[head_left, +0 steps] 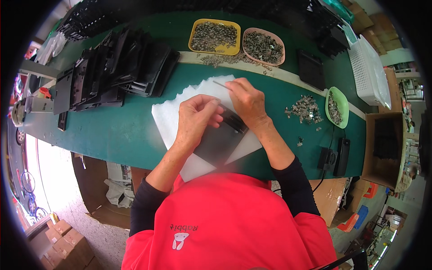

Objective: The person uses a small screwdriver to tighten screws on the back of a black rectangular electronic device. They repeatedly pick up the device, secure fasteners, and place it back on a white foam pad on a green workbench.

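Observation:
A flat black plastic panel lies on a white foam sheet in front of me, with slots along its far end. Over its far left part is my left hand, thumb and forefinger pinched together; whatever is between them is too small to make out. My right hand is closed around a thin metal tool, its slim end pointing left above the foam. The rest of the tool is hidden by the fingers, so its kind does not show.
Black plastic panels are piled at the left. Small metal parts fill a yellow tray, a pink basket and a green bowl; a loose heap of metal parts lies right. A black corded device stands at the right edge.

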`<control>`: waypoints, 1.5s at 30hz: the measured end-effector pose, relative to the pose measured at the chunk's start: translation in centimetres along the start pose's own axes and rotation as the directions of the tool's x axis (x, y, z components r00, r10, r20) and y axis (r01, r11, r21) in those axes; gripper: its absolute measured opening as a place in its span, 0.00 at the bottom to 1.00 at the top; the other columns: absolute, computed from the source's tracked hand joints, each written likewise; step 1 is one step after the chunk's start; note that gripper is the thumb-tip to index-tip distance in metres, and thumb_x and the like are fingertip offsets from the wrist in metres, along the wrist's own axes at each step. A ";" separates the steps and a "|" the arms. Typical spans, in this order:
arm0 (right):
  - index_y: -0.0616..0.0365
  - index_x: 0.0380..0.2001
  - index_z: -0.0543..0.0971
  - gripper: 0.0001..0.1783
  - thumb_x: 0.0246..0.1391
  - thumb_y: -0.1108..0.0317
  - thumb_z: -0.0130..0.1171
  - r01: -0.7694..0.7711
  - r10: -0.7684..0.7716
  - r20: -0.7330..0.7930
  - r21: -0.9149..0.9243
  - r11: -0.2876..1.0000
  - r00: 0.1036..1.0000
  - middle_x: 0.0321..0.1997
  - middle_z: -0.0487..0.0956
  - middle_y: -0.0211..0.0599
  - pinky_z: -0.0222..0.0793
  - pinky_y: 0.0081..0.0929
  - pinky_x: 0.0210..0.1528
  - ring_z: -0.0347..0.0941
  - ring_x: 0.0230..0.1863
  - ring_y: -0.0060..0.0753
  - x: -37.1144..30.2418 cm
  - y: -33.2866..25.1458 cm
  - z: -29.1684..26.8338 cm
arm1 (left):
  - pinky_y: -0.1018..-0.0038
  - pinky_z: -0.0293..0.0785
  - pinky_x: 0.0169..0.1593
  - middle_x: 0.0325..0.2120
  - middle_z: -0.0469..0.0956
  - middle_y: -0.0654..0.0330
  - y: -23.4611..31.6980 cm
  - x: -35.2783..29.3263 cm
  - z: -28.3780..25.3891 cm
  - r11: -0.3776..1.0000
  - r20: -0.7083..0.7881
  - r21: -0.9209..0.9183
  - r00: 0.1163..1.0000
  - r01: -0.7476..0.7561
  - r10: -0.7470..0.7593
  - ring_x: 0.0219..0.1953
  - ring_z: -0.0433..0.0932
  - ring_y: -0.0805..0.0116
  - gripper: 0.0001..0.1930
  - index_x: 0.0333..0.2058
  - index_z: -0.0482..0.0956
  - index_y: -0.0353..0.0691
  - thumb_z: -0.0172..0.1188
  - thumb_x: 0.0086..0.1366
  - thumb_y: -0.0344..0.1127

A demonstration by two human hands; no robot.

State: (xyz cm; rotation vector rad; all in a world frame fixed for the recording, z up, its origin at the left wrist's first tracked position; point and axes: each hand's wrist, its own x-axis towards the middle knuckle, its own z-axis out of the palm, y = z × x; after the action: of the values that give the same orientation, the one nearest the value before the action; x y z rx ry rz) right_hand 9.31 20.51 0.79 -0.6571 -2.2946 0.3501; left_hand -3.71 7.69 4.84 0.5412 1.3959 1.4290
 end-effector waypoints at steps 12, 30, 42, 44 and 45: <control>0.59 0.39 0.83 0.10 0.52 0.70 0.66 -0.445 0.361 0.262 0.472 0.761 0.895 0.35 0.82 0.39 0.73 0.26 0.36 0.80 0.35 0.34 -1.5 -5.4 -3.8 | 0.80 0.75 0.28 0.29 0.80 0.61 -0.4 -0.9 0.6 1.000 0.017 0.009 0.999 -0.029 0.028 0.27 0.77 0.77 0.11 0.42 0.81 0.30 0.56 0.69 0.33; 0.60 0.32 0.79 0.09 0.46 0.79 0.67 0.044 -0.039 -0.028 0.212 0.976 0.999 0.31 0.78 0.37 0.73 0.26 0.26 0.77 0.28 0.34 -1.7 -5.9 -3.1 | 0.81 0.74 0.29 0.30 0.81 0.61 0.1 -2.7 0.2 0.989 -0.046 0.134 0.997 -0.059 0.065 0.26 0.77 0.78 0.12 0.41 0.82 0.31 0.62 0.67 0.36; 0.58 0.34 0.77 0.13 0.43 0.78 0.66 0.059 -0.039 -0.072 0.301 0.952 0.997 0.37 0.78 0.38 0.74 0.29 0.26 0.77 0.30 0.39 -3.7 -6.7 -2.0 | 0.79 0.75 0.28 0.30 0.81 0.61 -1.2 -3.6 -0.6 0.966 0.006 -0.227 0.992 0.122 -0.124 0.32 0.80 0.75 0.09 0.37 0.81 0.33 0.63 0.66 0.34; 0.60 0.34 0.79 0.12 0.43 0.81 0.66 0.019 -0.005 -0.052 0.289 0.957 0.999 0.38 0.78 0.37 0.75 0.29 0.28 0.78 0.30 0.37 -4.1 -6.6 -2.4 | 0.80 0.73 0.26 0.28 0.81 0.61 -1.0 -3.6 -1.0 0.994 0.002 -0.046 0.995 0.103 -0.103 0.28 0.80 0.76 0.08 0.36 0.81 0.33 0.62 0.66 0.33; 0.61 0.34 0.80 0.12 0.43 0.82 0.65 0.000 0.012 -0.040 0.283 0.959 0.999 0.38 0.79 0.37 0.75 0.29 0.29 0.78 0.30 0.37 -4.2 -6.4 -2.7 | 0.80 0.73 0.24 0.27 0.81 0.61 -0.9 -3.7 -1.3 0.995 0.001 0.044 0.996 0.092 -0.092 0.26 0.79 0.76 0.07 0.36 0.81 0.33 0.62 0.66 0.32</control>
State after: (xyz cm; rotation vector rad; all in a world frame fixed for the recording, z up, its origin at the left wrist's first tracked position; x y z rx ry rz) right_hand 11.51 12.99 3.00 -0.5198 -2.1472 0.6482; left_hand -3.12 3.73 4.94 0.5010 1.4344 1.3263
